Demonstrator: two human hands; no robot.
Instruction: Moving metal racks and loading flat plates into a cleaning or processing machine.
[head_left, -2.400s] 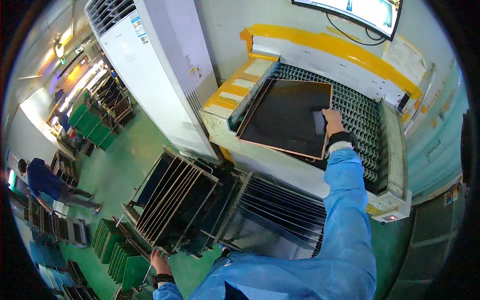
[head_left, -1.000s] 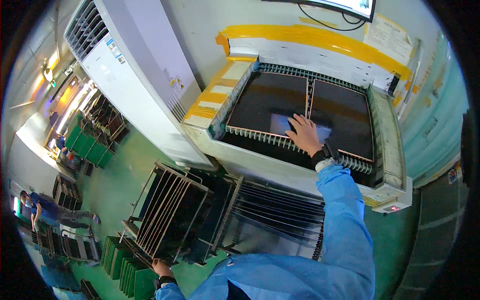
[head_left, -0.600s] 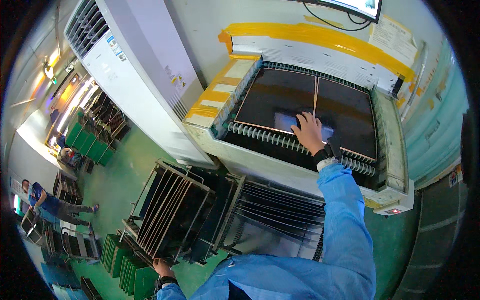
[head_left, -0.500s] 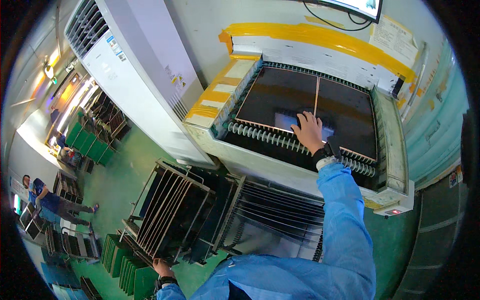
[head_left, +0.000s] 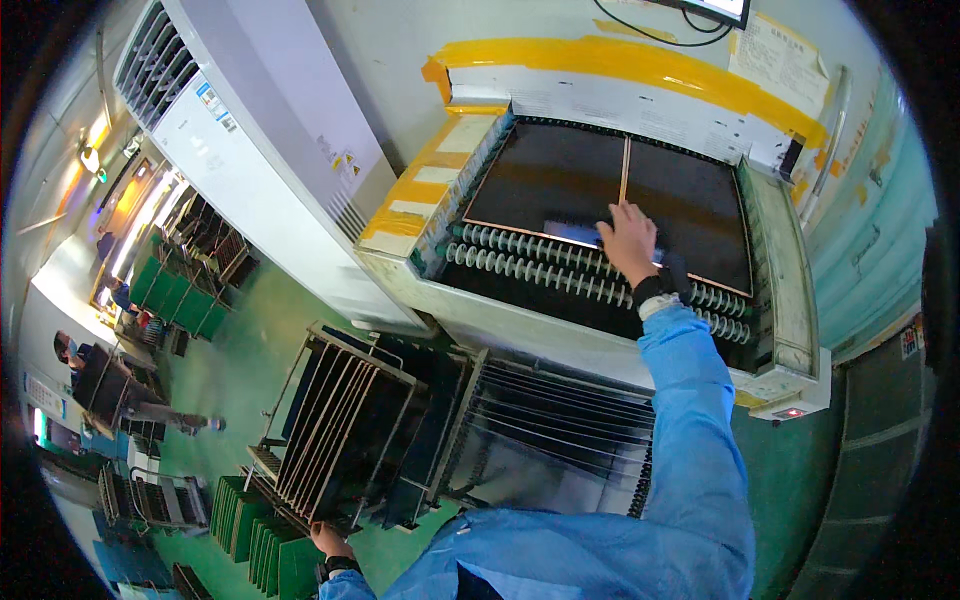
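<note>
Two dark rectangular panels lie side by side on a roller conveyor (head_left: 540, 262): a left panel (head_left: 545, 180) and a right panel (head_left: 690, 205). My right hand (head_left: 628, 240) rests flat, fingers spread, on the near edge where the two panels meet. My left hand (head_left: 328, 541) is low at the bottom edge, fingers closed on the frame of a metal rack (head_left: 345, 430) that holds several dark panels standing on edge.
A tall white cabinet unit (head_left: 260, 150) stands left of the conveyor. A second slotted rack (head_left: 560, 430) sits under the conveyor's front. Green crates (head_left: 195, 300) and a person (head_left: 100, 380) are far left on the green floor.
My right hand laid a dark panel down on the rollers beside the other one, then slid with the panels farther into the machine. My left hand stayed on the rack.
</note>
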